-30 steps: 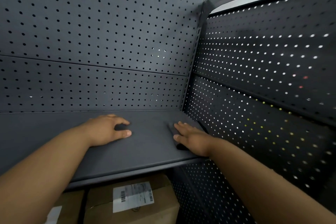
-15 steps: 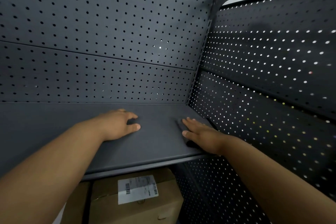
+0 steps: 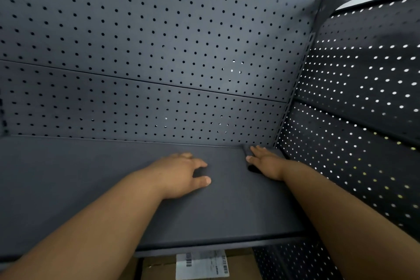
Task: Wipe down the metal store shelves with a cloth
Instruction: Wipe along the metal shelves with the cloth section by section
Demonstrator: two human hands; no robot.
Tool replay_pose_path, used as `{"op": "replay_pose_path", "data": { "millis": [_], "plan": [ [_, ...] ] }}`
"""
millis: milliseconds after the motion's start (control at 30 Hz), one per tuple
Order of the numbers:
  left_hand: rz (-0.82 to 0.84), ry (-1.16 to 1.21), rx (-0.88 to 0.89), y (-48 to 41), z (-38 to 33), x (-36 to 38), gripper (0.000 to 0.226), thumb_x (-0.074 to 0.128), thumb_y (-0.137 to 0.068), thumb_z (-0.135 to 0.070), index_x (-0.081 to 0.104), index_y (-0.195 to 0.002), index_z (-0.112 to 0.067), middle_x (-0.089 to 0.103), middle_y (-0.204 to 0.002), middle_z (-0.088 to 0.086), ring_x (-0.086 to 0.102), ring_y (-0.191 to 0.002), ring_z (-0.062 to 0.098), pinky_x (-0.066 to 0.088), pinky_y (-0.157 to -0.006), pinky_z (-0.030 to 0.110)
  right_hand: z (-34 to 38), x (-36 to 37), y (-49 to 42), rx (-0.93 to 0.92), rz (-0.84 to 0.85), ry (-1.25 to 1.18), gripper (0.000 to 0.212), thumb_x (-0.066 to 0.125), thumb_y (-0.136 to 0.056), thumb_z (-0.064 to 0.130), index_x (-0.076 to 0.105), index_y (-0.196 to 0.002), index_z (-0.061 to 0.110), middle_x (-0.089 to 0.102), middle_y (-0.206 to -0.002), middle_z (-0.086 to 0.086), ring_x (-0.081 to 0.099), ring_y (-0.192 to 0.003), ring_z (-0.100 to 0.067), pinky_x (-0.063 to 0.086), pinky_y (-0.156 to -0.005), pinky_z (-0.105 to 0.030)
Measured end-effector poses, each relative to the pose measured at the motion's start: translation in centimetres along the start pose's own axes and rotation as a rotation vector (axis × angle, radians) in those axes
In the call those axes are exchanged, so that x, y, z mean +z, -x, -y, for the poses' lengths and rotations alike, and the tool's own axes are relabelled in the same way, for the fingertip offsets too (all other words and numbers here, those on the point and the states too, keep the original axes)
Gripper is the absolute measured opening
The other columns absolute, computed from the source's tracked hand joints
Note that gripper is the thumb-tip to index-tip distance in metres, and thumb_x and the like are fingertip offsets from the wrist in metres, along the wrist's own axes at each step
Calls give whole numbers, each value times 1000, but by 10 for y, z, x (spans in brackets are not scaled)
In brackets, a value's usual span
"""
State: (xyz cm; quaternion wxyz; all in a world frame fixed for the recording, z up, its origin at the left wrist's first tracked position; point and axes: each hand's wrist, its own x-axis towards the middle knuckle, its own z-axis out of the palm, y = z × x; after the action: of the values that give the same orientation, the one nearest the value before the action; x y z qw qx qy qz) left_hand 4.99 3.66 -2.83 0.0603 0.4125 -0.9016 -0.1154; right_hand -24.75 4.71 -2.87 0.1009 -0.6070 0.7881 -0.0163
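**A:** Where is the cloth?

**B:** I see the cloth (image 3: 246, 149) on the shelf (image 3: 91, 177), in its far right corner, near where the back panel (image 3: 159, 41) meets the side panel (image 3: 363, 98). It is dark, close to the shelf's own colour, so I make out only an edge past the fingertips and a dark bit beside the thumb.

**A:** And the right grip?

**B:** My right grip (image 3: 266, 162) lies flat on top of the cloth with the fingers straight, pointing to the far side and pressing down. Nothing is curled round it.

**A:** The left one?

**B:** My left grip (image 3: 181, 173) rests on the bare shelf, left of the right one and apart from it. The fingers are spread and slightly bent, the thumb points right, and it holds nothing.

**A:** Anything else?

**B:** Under the shelf's near edge I see a box (image 3: 241, 266) with a white label (image 3: 202, 265) that carries barcodes. Light shows through the holes of the side panel.
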Motion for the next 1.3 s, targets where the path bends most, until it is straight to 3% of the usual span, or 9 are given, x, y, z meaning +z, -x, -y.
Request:
{"op": "replay_pose_path", "data": {
  "millis": [367,767,1067,1300],
  "plan": [
    [-28,-42,13,5,3,-3,63,42,-87,-73,35,-145,-47,33,-154,-14,31,-142,14,26,-116,44,3,0,-6,2,-17,6,68,21,-101,57,2,-156,22,-6,-163,-1,-4,-149,-18,0,-119,-37],
    [-11,-32,19,3,7,-3,63,41,-85,-76,36,-143,-50,34,-153,-14,32,-141,14,27,-116,48,2,10,77,-62,-22,7,65,23,-101,55,3,-156,26,-6,-163,5,-5,-149,-13,0,-120,-34],
    [28,3,8,6,4,-5,64,42,-90,-70,33,-148,-45,27,-159,-6,27,-145,16,24,-118,45,3,20,152,-99,-37,19,64,21,-101,55,0,-156,29,-8,-163,8,-8,-148,-9,-5,-113,-26],
    [35,26,9,6,-1,-4,64,44,-93,-64,33,-150,-37,28,-159,-4,31,-144,18,25,-118,44,4,20,160,-99,-31,50,64,20,-101,56,-2,-155,30,-9,-162,9,-9,-147,-7,-6,-113,-25]
  ]
}}
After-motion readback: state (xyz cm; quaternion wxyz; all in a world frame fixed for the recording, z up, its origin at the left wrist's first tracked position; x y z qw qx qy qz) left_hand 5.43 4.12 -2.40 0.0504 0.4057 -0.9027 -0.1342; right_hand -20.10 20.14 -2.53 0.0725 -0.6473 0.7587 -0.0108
